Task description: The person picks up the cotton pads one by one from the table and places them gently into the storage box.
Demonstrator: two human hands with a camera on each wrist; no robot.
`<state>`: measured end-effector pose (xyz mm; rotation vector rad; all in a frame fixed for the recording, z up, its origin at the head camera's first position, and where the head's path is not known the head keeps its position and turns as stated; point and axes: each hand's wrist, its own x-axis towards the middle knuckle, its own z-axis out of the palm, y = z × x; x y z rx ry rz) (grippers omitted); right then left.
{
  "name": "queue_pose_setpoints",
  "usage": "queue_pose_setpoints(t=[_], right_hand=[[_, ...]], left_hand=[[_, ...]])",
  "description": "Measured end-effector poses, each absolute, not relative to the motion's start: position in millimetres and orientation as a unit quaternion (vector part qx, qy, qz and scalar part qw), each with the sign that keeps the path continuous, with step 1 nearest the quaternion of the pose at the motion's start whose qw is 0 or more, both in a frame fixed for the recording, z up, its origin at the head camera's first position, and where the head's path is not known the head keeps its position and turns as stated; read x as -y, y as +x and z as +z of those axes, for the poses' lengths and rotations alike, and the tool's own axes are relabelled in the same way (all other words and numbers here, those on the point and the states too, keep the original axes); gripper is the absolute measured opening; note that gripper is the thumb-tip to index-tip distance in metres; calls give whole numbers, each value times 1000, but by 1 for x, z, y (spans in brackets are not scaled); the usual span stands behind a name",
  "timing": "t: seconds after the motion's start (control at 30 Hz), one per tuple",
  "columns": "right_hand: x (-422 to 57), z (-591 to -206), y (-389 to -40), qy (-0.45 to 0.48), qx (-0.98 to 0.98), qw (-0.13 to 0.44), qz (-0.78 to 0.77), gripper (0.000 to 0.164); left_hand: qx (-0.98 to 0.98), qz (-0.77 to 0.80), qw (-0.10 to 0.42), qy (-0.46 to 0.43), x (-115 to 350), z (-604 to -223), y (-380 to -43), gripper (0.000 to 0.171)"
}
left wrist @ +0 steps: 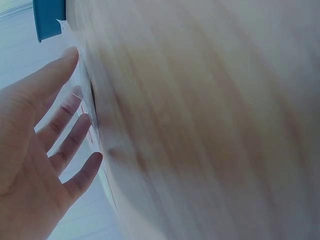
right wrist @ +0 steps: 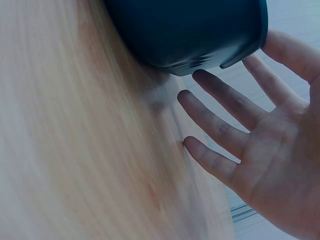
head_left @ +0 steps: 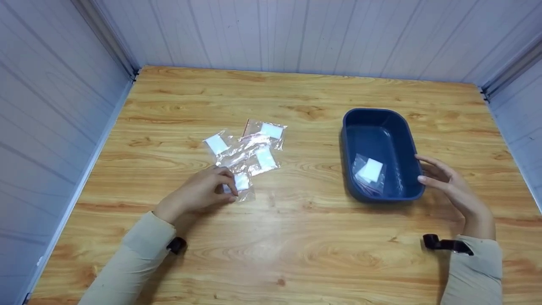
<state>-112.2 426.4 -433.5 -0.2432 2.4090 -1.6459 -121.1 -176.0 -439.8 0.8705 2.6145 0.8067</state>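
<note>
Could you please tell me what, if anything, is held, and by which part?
I cannot tell whether the left hand pinches the edge of the nearest clear, white-filled plastic bag; the right hand touches the right rim of the blue rectangular plastic bin.

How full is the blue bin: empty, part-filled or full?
Part-filled: the bin holds at least one clear bag, with its bare bottom showing beyond.

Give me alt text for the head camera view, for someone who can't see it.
A person's left hand is at several clear bags with white inserts on a wooden table. The right hand touches a blue tub with at least one similar bag inside.
</note>
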Motion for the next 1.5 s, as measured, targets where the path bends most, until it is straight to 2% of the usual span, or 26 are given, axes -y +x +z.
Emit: queue_pose_setpoints(t=[0.43,0.8,0.93,1.17,1.5], right_hand=[[-427,-432,-115,-88,-810,108,-570,55],[-427,-432,-113,-85,-818,107,-558,55],[-427,-432,-112,-87,-817,105,-560,55],[-427,-433,-112,-83,-809,112,-571,55],[-427,-434,-112,-87,-811,114,-567,55]], left_hand=[[-902,287,118,300,174,-437,-124,8],[-906,300,136,266,170,-424,-122,4],[-905,298,120,280,168,-417,-121,8],[-902,297,66,307,167,-408,-122,5],[-908,294,28,297,159,-398,-124,4]])
